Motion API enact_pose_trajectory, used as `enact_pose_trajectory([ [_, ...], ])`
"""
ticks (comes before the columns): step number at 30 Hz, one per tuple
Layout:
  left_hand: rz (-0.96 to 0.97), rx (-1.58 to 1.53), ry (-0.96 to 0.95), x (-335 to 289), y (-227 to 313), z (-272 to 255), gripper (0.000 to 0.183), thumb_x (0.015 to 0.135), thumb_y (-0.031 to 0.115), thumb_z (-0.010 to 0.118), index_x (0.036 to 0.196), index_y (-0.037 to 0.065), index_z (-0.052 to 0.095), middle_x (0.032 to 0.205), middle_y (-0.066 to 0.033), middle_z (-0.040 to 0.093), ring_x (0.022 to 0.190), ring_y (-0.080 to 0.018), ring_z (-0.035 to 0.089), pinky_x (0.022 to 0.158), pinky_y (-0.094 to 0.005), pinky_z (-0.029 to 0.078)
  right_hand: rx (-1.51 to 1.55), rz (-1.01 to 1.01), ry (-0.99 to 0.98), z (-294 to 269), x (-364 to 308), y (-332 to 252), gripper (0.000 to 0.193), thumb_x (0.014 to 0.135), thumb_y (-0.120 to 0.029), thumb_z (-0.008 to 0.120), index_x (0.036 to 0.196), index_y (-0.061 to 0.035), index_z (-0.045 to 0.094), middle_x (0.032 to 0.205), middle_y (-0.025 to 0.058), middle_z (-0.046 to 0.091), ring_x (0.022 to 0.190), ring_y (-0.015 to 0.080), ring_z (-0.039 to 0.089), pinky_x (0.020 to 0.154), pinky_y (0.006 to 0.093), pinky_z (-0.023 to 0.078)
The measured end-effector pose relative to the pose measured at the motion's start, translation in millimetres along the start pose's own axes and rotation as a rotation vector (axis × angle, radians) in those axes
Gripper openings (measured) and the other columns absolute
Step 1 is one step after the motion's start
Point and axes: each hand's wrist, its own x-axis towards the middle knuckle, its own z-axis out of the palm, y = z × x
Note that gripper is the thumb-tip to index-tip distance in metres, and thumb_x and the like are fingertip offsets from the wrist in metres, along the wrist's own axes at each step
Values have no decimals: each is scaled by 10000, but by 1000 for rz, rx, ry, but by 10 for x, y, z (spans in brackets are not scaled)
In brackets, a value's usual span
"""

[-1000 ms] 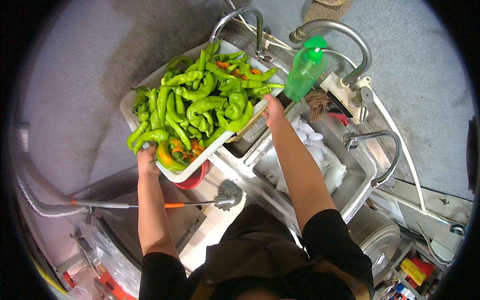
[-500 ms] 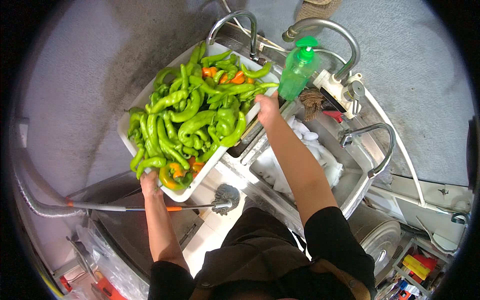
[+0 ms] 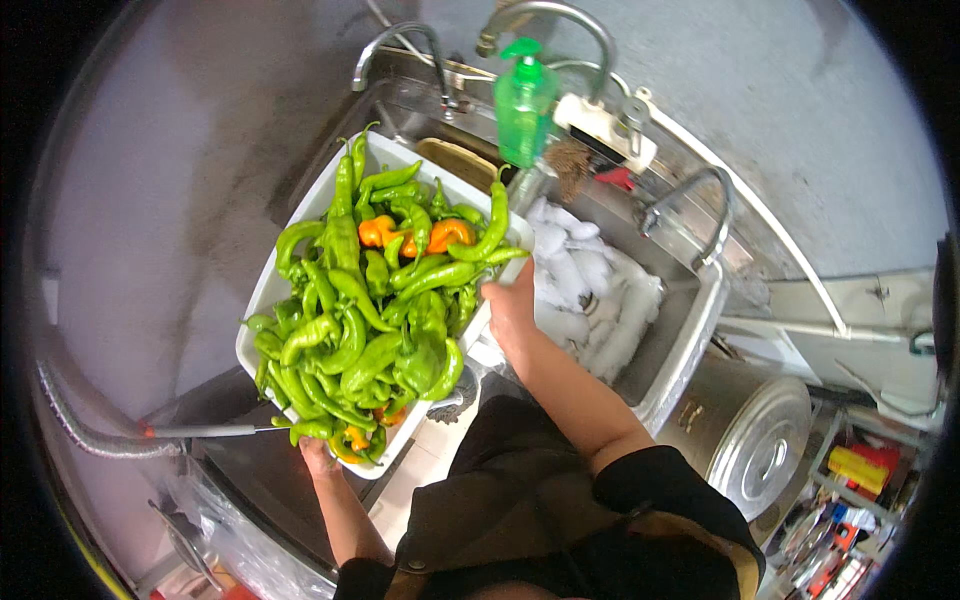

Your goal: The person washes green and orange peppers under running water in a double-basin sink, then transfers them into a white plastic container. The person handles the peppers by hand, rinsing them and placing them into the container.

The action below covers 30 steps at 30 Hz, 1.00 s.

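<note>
A white rectangular tray hangs tilted in front of me, heaped with long green peppers and a few orange ones. My left hand grips its near left corner, the fingers mostly hidden beneath the rim and the peppers. On the right side, my right hand is closed round the tray's edge, thumb towards the rim. The tray covers part of the left sink basin, where a brownish oval thing shows behind it.
The right sink basin holds white bags. Between the basins stands a green pump bottle, with curved taps behind. A lidded metal pot is at the right, a dark-topped surface at the left. A mop head lies low.
The tray has come down and nearer to me with both hands on it, uncovering more of the left basin. The view has turned, so the sink and taps sit further left.
</note>
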Motion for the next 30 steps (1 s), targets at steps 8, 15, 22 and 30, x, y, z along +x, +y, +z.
enact_pose_trajectory([
  [8,-251,75,-170,441,276,143,723,651,257,774,1255,21,454,1169,-96,569,1047,-246,575,892,-381,476,-202,17,472,-615,-717,142,756,653,143,497,1319,-133,269,1170,82,459,1053,251,496,849,376,456],
  [15,-431,286,-397,839,757,877,620,684,215,706,1221,0,483,1135,-112,579,1012,-239,587,840,-371,516,4,-142,596,-721,-1561,-341,748,700,108,543,1338,-132,233,1181,87,446,1032,249,491,806,376,483],
  [22,-600,264,-559,1470,469,1495,561,560,-63,512,1116,9,513,1003,-70,578,885,-184,581,760,-291,479,-94,-179,828,-777,-1671,-894,722,652,144,512,1279,-143,302,1165,108,441,1015,247,504,848,386,473],
  [30,-515,275,-744,1200,135,2382,687,585,-54,558,1260,16,456,988,-43,579,884,-169,567,795,-284,459,-76,-155,866,-1836,-1807,-1060,579,667,125,543,1171,-101,371,1033,100,530,880,256,578,749,403,529],
])
